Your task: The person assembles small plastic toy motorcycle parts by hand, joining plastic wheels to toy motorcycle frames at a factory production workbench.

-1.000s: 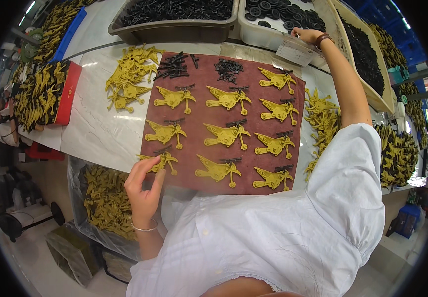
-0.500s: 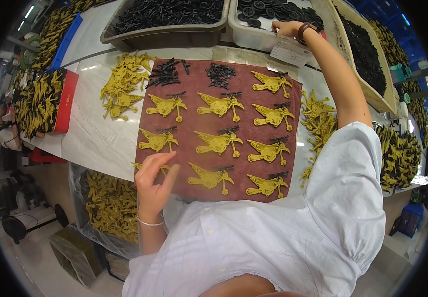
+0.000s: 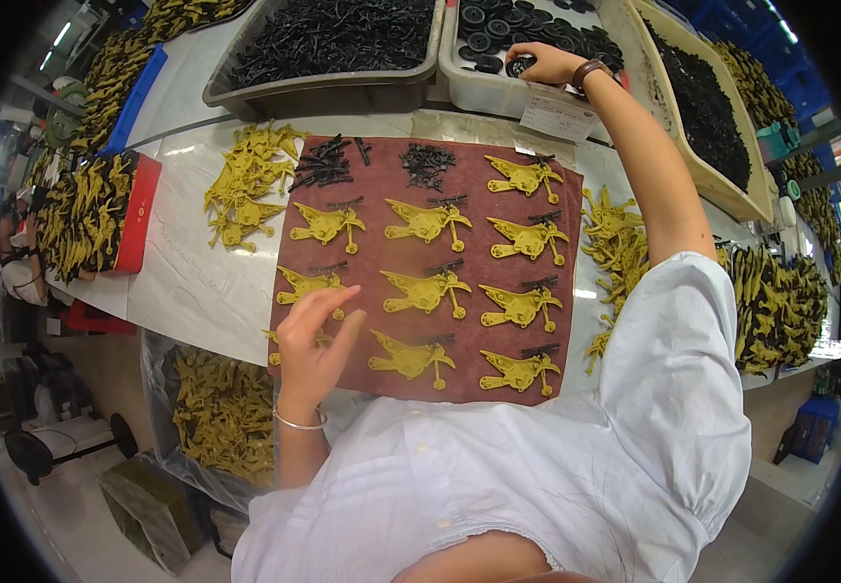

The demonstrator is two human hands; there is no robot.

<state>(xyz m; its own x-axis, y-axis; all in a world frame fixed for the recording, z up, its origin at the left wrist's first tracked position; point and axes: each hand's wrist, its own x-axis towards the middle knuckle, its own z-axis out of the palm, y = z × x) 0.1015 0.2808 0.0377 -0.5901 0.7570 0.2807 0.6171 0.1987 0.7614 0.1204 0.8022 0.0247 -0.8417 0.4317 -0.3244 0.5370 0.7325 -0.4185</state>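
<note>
My right hand (image 3: pixel 551 64) reaches over the front rim of a white bin (image 3: pixel 498 89) and grips a black wheel (image 3: pixel 519 65) between thumb and fingers. More black wheels (image 3: pixel 483 42) lie loose in that bin. My left hand (image 3: pixel 311 345) hovers over the lower left of a dark red cloth (image 3: pixel 362 311), thumb and fingers apart, holding nothing. It partly hides a yellow toy part beneath it. Rows of yellow toy parts (image 3: pixel 424 291) lie on the cloth, each with a thin black piece at its upper right. Small black pieces form two heaps (image 3: pixel 428 165) along the far edge.
Yellow parts are piled left (image 3: pixel 245 180) and right (image 3: pixel 617 243) of the cloth. A grey bin (image 3: pixel 343 97) of black pieces and a cream bin (image 3: pixel 731 185) flank the white one. A red-sided box (image 3: pixel 138 214) stands left, and a plastic-lined container (image 3: pixel 221 408) below the table.
My right hand has come up out of the wheels toward the near rim, now with a black wheel showing in its fingers. My left hand stays open over the cloth.
</note>
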